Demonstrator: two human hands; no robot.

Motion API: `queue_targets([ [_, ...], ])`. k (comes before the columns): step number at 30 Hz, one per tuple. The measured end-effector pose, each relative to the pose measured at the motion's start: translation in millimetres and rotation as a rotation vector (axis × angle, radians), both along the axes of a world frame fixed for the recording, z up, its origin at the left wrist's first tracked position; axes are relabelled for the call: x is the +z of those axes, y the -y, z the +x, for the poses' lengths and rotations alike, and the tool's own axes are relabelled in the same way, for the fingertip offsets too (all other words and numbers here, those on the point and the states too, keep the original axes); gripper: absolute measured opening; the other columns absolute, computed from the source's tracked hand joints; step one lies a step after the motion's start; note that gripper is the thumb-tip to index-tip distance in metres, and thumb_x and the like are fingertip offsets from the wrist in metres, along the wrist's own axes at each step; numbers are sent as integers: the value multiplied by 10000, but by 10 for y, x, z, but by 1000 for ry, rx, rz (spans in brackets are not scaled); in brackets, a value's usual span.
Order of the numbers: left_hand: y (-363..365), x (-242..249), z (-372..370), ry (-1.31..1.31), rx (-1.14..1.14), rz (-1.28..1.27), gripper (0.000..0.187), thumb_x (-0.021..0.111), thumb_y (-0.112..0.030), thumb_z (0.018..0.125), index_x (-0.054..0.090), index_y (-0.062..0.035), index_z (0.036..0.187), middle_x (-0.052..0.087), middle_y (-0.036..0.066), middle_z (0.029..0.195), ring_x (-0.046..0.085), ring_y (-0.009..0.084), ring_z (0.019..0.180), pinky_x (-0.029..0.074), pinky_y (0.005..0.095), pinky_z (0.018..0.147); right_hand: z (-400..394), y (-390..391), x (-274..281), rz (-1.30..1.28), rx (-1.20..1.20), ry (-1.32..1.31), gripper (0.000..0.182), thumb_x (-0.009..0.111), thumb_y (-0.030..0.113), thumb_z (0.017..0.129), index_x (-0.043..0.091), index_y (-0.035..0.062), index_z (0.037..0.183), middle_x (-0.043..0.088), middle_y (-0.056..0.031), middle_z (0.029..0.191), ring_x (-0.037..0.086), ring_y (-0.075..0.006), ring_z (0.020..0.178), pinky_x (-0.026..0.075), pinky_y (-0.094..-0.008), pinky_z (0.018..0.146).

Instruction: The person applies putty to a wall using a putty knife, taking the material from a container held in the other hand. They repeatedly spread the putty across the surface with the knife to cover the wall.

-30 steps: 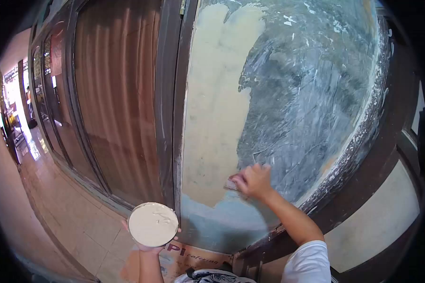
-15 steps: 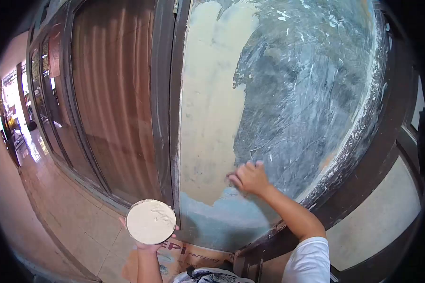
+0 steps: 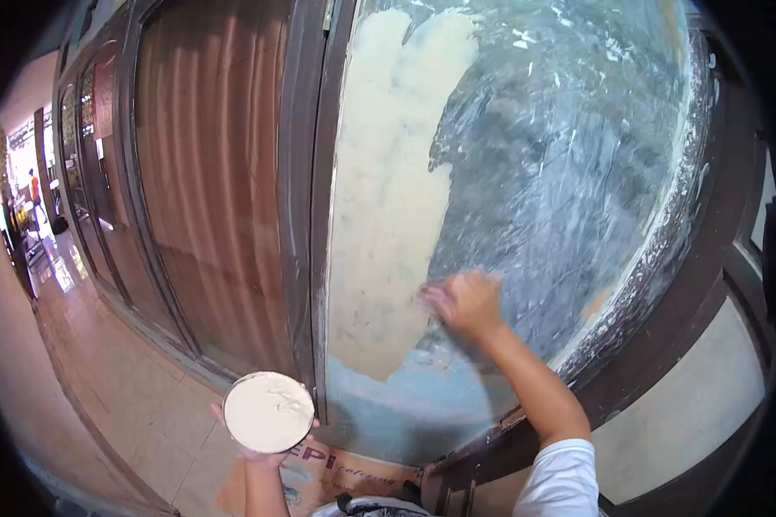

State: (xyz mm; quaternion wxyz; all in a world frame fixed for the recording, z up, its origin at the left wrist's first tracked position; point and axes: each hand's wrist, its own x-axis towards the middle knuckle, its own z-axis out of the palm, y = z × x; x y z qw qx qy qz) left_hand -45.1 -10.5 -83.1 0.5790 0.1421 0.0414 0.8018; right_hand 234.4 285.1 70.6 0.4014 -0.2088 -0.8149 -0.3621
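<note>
My left hand [image 3: 262,457] is closed around a round tub of cream-coloured paste [image 3: 267,412] from below, its fingers showing at both sides of the rim. The paste is mostly smooth, with ridges at the upper right. My right hand [image 3: 469,302] is closed and slightly blurred at the wall [image 3: 543,198], by the edge between a cream coat [image 3: 384,233] and the bare grey surface. Whatever it may hold is hidden by the fingers. Below the cream coat, a pale blue patch [image 3: 405,401] shows.
A dark wooden frame [image 3: 300,215] with a curtained glass panel [image 3: 215,172] stands left of the wall. Dark trim [image 3: 629,327] runs along the right. Printed cardboard [image 3: 353,474] lies on the tiled floor [image 3: 129,388]. Far off at left is a person [image 3: 34,188] in orange.
My right hand has moved up a little along the edge of the cream coat. The tub in my left hand has shifted slightly left and down in view.
</note>
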Motion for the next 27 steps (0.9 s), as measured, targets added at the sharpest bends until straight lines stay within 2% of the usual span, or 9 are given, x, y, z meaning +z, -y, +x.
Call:
queue_targets([
  [2, -2, -30, -54, -127, -21, 51, 1058, 381, -966, 814, 474, -176, 1511, 574, 233, 1422, 659, 541, 1063, 591, 745, 721, 50, 55, 612, -49, 4, -438, 261, 779, 413, 889, 718, 159, 882, 617, -3, 818, 553, -257, 823, 324, -462, 831],
  [5, 42, 62, 39, -124, -48, 149, 1025, 353, -951, 842, 471, -190, 1519, 574, 216, 1433, 626, 539, 1154, 551, 783, 786, 184, 71, 605, -35, 34, -591, 268, 788, 411, 878, 719, 153, 883, 621, -7, 816, 551, -262, 821, 312, -461, 847],
  [7, 54, 54, 90, 146, 47, 97, 1181, 402, -990, 776, 405, -103, 1556, 503, 329, 1469, 576, 622, 1187, 486, 849, 851, 207, 144, 110, -177, 4, -237, 303, 786, 434, 871, 697, 145, 863, 611, -2, 829, 548, -260, 821, 322, -470, 805],
  [11, 46, -24, 42, 177, -43, 110, 1179, 384, -1003, 768, 417, -122, 1551, 499, 320, 1477, 568, 604, 1211, 466, 859, 868, 210, 59, -630, -140, 57, 232, 336, 768, 473, 874, 687, 148, 849, 606, -2, 829, 554, -264, 834, 332, -482, 773],
  [18, -44, 198, 188, 405, -298, 213, 1229, 436, -1005, 739, 330, -141, 1606, 413, 370, 1521, 452, 799, 1139, 484, 868, 760, 160, 172, 1036, 108, -80, -444, 340, 769, 422, 927, 696, 92, 971, 664, -63, 880, 592, -244, 843, 411, -456, 790],
  [20, -132, 72, 126, 285, -363, 178, 1199, 450, -980, 759, 305, -155, 1617, 377, 357, 1554, 425, 807, 1171, 463, 888, 789, 64, 350, 1129, -517, 332, -843, 304, 784, 323, 953, 680, 45, 1017, 705, -107, 920, 649, -203, 848, 494, -386, 774],
  [21, -201, 34, 127, 291, -355, 179, 1199, 450, -980, 759, 305, -155, 1617, 377, 357, 1554, 425, 807, 1171, 463, 888, 789, 53, 482, 1073, -695, 287, -747, 278, 780, 247, 966, 659, 2, 1019, 725, -114, 952, 666, -166, 841, 527, -310, 763],
  [23, -332, 112, 190, 288, -457, 172, 1174, 463, -963, 770, 318, -162, 1615, 376, 345, 1561, 419, 805, 1182, 466, 884, 794, -81, 487, 654, -1257, 552, -629, 260, 770, 218, 970, 672, -3, 1064, 715, -76, 968, 640, -130, 849, 533, -310, 796],
  [27, -644, 249, 327, 107, -580, 255, 1146, 440, -932, 817, 328, -109, 1607, 426, 339, 1536, 507, 739, 1169, 521, 809, 818, -377, 625, -107, -1779, 456, -232, 251, 719, 269, 1024, 683, 24, 1060, 724, -16, 906, 626, -59, 789, 512, -260, 671],
])
